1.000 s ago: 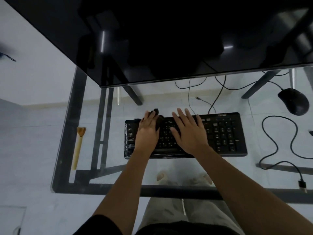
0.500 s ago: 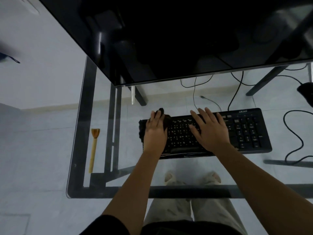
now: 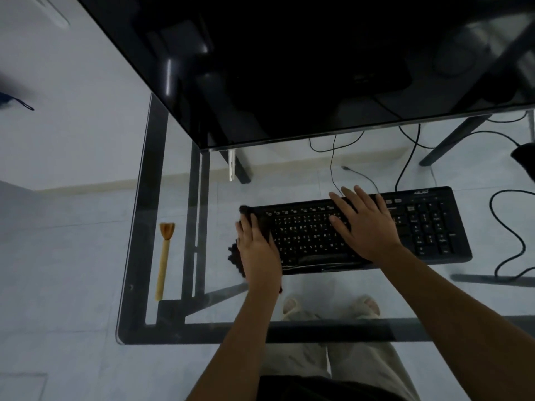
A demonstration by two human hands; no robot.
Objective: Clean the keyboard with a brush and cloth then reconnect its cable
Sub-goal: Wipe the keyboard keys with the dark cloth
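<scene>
A black keyboard [image 3: 428,227] lies on the glass desk [image 3: 173,332]. My left hand [image 3: 259,253] presses a dark cloth [image 3: 235,257] flat onto the keyboard's left end, fingers straight. My right hand [image 3: 366,227] rests flat on the keys at the keyboard's middle, fingers spread. A wooden brush [image 3: 165,257] lies on the glass to the left, apart from both hands. A loose cable end [image 3: 346,168] lies behind the keyboard.
A large dark monitor [image 3: 318,68] overhangs the back of the desk. A black mouse [image 3: 525,157] sits at the far right, with a black cable [image 3: 509,235] looping on the glass right of the keyboard. My legs and feet show through the glass.
My left hand has slid the cloth towards the keyboard's left edge and a little nearer me. The right hand stays flat on the keys. The camera view has shifted left.
</scene>
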